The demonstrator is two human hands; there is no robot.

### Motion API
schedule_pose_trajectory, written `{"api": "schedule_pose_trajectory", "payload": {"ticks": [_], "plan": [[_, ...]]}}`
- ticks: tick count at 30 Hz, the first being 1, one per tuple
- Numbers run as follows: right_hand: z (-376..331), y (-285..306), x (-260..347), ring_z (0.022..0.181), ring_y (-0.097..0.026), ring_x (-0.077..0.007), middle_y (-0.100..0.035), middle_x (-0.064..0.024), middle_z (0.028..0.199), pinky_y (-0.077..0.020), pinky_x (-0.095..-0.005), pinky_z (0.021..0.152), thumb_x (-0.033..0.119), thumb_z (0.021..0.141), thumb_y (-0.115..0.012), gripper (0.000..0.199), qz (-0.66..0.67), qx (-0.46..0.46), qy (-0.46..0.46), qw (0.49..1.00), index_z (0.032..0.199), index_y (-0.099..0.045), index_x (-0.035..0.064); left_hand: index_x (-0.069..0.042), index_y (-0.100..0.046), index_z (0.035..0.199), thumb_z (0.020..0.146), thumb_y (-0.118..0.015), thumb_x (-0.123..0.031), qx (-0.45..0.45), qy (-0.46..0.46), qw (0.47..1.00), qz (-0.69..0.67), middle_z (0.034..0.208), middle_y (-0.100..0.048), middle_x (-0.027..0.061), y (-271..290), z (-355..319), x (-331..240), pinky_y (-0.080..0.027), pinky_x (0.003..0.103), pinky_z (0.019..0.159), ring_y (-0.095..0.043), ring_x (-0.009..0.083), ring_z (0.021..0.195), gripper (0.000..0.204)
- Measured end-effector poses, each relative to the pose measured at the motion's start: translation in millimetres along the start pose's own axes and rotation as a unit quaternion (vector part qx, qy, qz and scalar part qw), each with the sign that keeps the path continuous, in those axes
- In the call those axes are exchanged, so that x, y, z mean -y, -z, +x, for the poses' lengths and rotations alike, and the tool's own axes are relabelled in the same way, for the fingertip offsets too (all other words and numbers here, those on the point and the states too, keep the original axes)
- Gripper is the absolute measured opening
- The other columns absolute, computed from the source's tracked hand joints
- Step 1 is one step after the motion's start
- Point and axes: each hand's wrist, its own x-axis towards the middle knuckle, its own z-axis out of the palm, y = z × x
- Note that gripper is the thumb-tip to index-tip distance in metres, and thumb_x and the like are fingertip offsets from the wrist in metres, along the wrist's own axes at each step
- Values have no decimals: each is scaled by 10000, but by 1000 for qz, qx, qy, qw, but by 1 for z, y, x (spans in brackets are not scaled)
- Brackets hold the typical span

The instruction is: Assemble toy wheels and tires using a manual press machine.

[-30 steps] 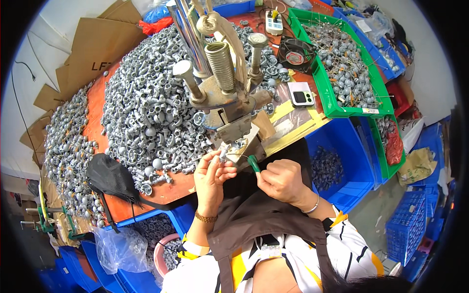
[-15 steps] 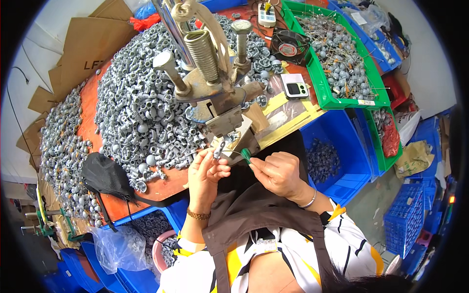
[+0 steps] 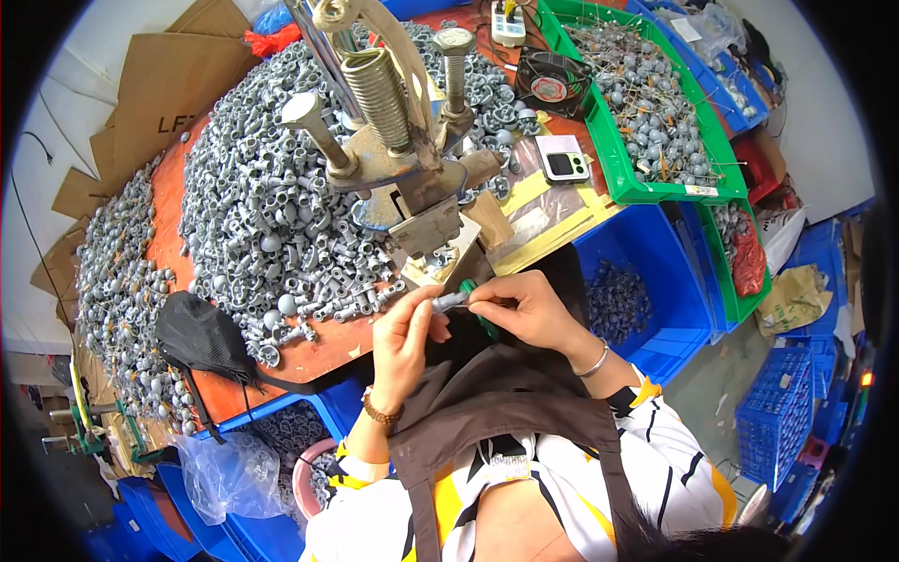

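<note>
My left hand (image 3: 401, 343) is closed on a small grey plastic fitting (image 3: 449, 302), pinched between thumb and fingertips and pointing right. Close beside it, my right hand (image 3: 527, 313) pinches at the fitting's right end; whatever is between those fingertips is too small to make out. A green piece (image 3: 467, 287) shows right by the fingertips, its kind unclear. Just beyond both hands stands a metal press (image 3: 403, 187) with a coil spring and large bolts. Grey parts and pale scraps lie at its base (image 3: 433, 266).
A big heap of grey fittings (image 3: 281, 206) covers the red table (image 3: 225, 393) on the left, a black cloth bag (image 3: 201, 332) at its edge. Right of the press are a white device (image 3: 564, 161), a small fan (image 3: 552, 82), a green tray (image 3: 655, 192) and a blue bin (image 3: 670, 318).
Both hands have come closer together, the right moving slightly left and up. The grey fitting has turned from nearly upright to lying sideways. The thin strand between the hands no longer shows.
</note>
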Motion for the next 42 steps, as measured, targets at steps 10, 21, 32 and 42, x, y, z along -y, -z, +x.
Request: {"api": "schedule_pose_trajectory", "payload": {"ticks": [10,21,32,42], "plan": [[12,-1,1,562,-535,-42,-614,-9,717,-419,-167,521,167,931,-632,137,330,-26,-222,917,981,-610,42,25,-560,1269,925,-489,34,6,-219,952,213,821,-686,109,15,-5,-2,-516,292,627,-641,180,640,352],[33,-13,-5,672,-506,-49,-527,24,747,-421,-213,604,110,928,-610,138,97,58,-9,994,1027,-556,32,-19,-656,1066,794,-735,-82,-39,-144,941,304,874,-632,106,-8,3,-11,-498,347,695,-613,243,766,290],[40,-34,-16,621,-606,-251,-616,-38,627,-435,-376,697,166,819,-676,107,-338,-112,82,931,786,-603,96,-5,-678,966,805,-717,-44,-169,-139,920,326,770,-590,74,-7,35,11,-403,263,527,-516,156,595,171],[45,7,11,738,-682,-217,-688,-120,771,-509,-331,658,152,810,-700,147,-243,-44,-1,969,808,-672,8,-65,-703,974,757,-745,-8,-103,-171,920,338,745,-522,56,7,44,16,-397,288,524,-486,163,588,228]]}}
